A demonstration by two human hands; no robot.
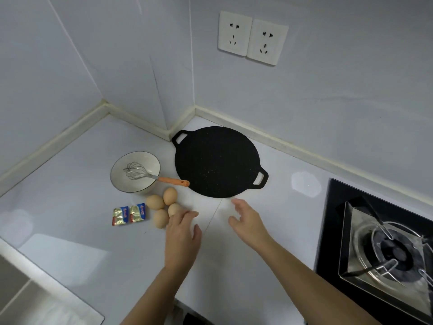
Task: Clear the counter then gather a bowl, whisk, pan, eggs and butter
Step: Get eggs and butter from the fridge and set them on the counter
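- A person's left hand (181, 235) hangs low over the white counter (70, 184), fingers loosely straight and gripping nothing. Whether its fingertips touch the nearest egg cannot be told.
- Four brown eggs (155, 202) sit in a tight cluster at that hand's fingertips and just to their left.
- Two foil butter packets (137, 212) lie side by side, left of the eggs and farther left of the hand.
- One white bowl (140, 158) stands beyond the eggs, ahead and left of the left hand.
- One whisk (150, 175) lies in the bowl, its wire head inside and its orange handle over the rim, pointing toward the pan.
- The right hand (248, 221) is open with fingers spread, holds nothing, and is apart from the left.
- One flat black pan (216, 161) with two loop handles lies just beyond the right hand's fingertips.
- One gas burner (386, 252) sits right of the right forearm.
- Two wall sockets (235, 33) are mounted high beyond the pan.
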